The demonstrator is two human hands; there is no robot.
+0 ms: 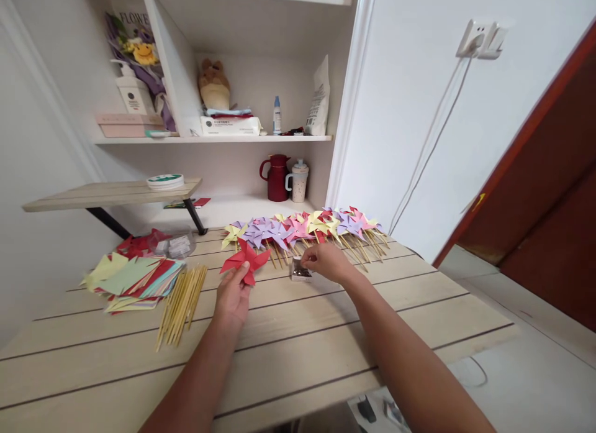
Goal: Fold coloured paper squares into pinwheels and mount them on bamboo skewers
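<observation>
A red paper pinwheel [246, 259] is pinched in my left hand [233, 291], its blades facing up and no stick showing on it. Over a small clear box [300, 271] with dark little pieces inside, my right hand [325, 261] has its fingers pressed together at the rim. Whatever those fingertips hold, if anything, is too small to make out. Behind both hands lies a row of finished pinwheels [298, 228] on sticks, in purple, pink, yellow and red. Left of my left hand are a bundle of thin wooden sticks [181, 302] and a stack of coloured paper sheets [139, 281].
A clear plastic container [179, 245] sits behind the paper, under a small raised shelf [112, 195] with black legs. A dark red jug [278, 178] and a lidded cup [298, 181] stand at the back. The wooden table [288, 358] ends at the right, beside the floor.
</observation>
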